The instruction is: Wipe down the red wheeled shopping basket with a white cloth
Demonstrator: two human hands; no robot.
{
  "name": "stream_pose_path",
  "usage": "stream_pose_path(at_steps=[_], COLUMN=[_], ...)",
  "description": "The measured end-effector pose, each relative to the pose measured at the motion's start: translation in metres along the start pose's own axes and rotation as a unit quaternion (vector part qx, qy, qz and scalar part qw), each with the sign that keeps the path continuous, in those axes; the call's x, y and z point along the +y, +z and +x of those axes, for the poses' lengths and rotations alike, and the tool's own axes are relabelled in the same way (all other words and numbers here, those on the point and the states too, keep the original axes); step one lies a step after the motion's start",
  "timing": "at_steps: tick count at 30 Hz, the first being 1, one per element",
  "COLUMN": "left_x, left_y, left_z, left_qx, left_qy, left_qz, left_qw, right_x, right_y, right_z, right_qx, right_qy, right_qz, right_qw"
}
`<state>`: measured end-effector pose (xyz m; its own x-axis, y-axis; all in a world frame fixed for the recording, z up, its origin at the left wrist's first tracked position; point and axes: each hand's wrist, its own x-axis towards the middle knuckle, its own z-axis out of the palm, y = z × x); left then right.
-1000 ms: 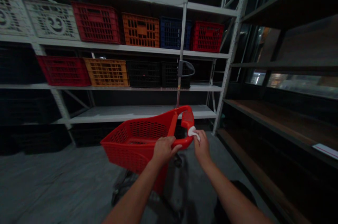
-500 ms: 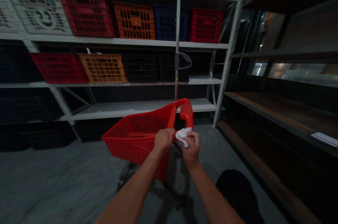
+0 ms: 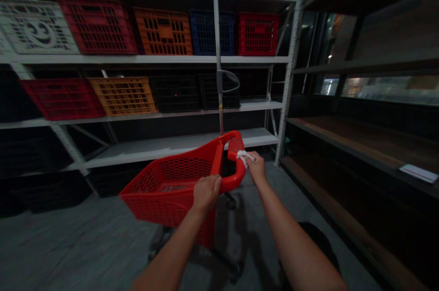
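Note:
A red plastic shopping cart [image 3: 171, 197] with a perforated basket stands on the floor in front of me. My left hand [image 3: 206, 191] is closed over the cart's near top rim, close to where the handle begins. In my right hand [image 3: 255, 165] a white cloth [image 3: 244, 156] is pinched and pressed against the outer side of the red handle [image 3: 237, 174], near its grey panel. Part of the cloth is hidden by the fingers. Below the basket, the cart's wheels show dimly.
Behind the cart, a white metal rack [image 3: 154, 59] holds several coloured crates, including an orange crate [image 3: 163, 31] and a blue crate [image 3: 213, 32]. A pole with a grey grip [image 3: 229, 81] rises beyond the handle. To the right stand dark shelves [image 3: 343, 137] bearing a white label [image 3: 419, 173].
My right hand has moved the cloth from the near corner of the handle, farther along its outer side. My left hand stays on the rim. The view has shifted slightly right.

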<state>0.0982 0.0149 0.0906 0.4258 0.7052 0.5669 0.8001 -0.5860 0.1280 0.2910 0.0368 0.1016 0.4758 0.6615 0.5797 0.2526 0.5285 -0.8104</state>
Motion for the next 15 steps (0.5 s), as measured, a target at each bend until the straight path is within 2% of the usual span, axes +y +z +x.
stream_pose_path(at_steps=[3,5,7,9,11,13,15], left_x=[-0.003,-0.005,-0.006,-0.008,-0.012,-0.018,-0.025], left_y=[0.001,0.001,0.0,-0.004,-0.008,-0.011,-0.014], left_z=[-0.001,-0.001,-0.001,-0.002,-0.004,-0.007,-0.012], left_qx=[0.018,0.024,0.018,0.012,0.012,0.016,0.015], left_qy=[-0.008,-0.015,-0.028,-0.042,-0.048,-0.043,-0.035], left_qz=[0.009,0.013,0.019,0.025,0.023,0.013,-0.004], left_qw=[1.0,1.0,0.999,0.999,0.999,0.999,0.999], right_x=[0.006,0.001,-0.009,-0.02,-0.03,-0.034,-0.034], right_y=[0.01,0.015,0.015,0.013,0.01,0.007,0.006], right_z=[0.013,-0.005,-0.038,-0.074,-0.097,-0.1,-0.081], right_qx=[0.034,0.062,0.067,0.045,0.009,-0.016,-0.036], right_qy=[0.019,0.008,-0.015,-0.037,-0.054,-0.069,-0.08], right_qz=[0.025,0.032,0.036,0.037,0.032,0.013,-0.016], right_qw=[0.999,0.998,0.997,0.998,0.998,0.997,0.996])
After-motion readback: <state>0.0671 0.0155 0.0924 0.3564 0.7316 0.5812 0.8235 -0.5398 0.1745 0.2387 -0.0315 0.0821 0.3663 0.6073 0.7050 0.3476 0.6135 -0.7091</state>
